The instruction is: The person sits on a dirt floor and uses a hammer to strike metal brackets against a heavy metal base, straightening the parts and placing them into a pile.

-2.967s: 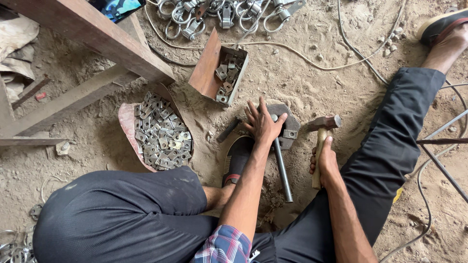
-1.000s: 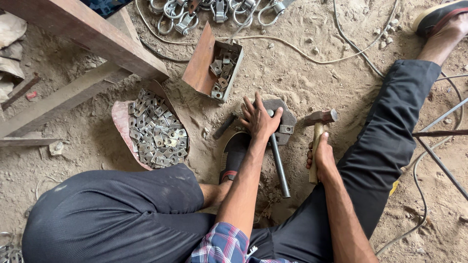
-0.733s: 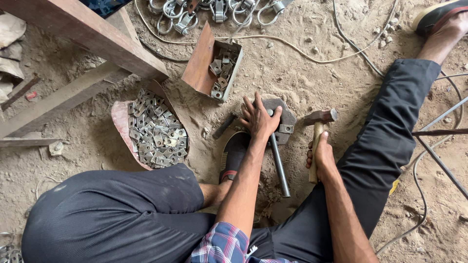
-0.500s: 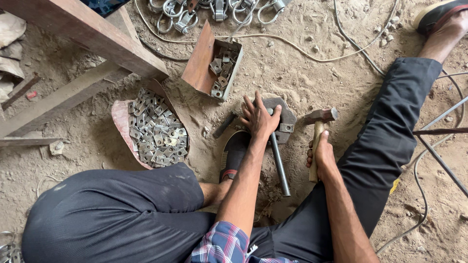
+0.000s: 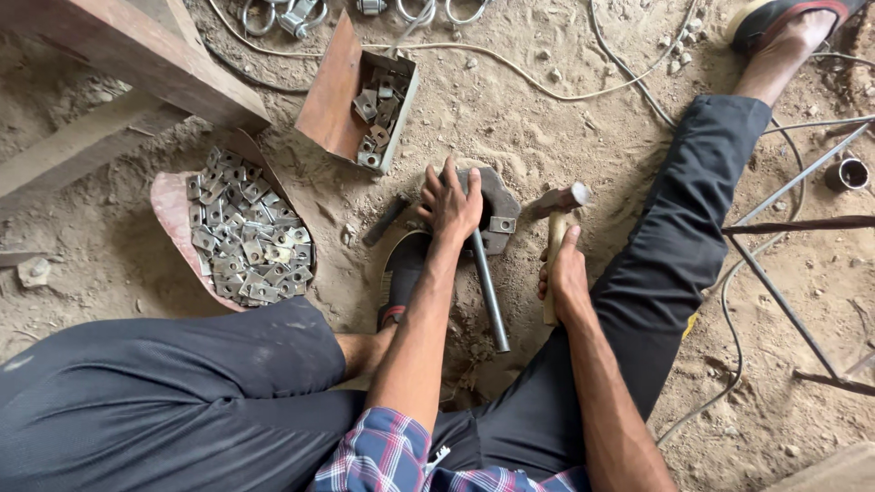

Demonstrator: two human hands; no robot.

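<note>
Sitting on a sandy dirt floor (image 5: 547, 109), a person works over a flat metal block (image 5: 497, 205) set between the legs. The left hand (image 5: 453, 202) lies palm down on the block, fingers spread fairly wide over its top and over the upper end of a grey steel rod (image 5: 490, 293); whether they pinch anything beneath cannot be told. The rod is round and smooth, its long axis running from under the hand down toward the person, slightly rightward. The right hand (image 5: 565, 278) is wrapped tight round the pale wooden handle of a hammer (image 5: 558, 214), just right of the block; the handle stands near upright in the view, and the dark head points left toward the block.

Containers: a rust-brown open box (image 5: 351, 91), tilted, holds a small heap of square grey metal plates (image 5: 375, 118) at its lower right end. A shallow reddish tray (image 5: 173, 214), curved at the rim, carries a dense pile of similar holed plates (image 5: 246, 237). Both lie left of the block, well apart from the hands.

A thin pale cable (image 5: 510, 68) snakes across the floor above.
</note>
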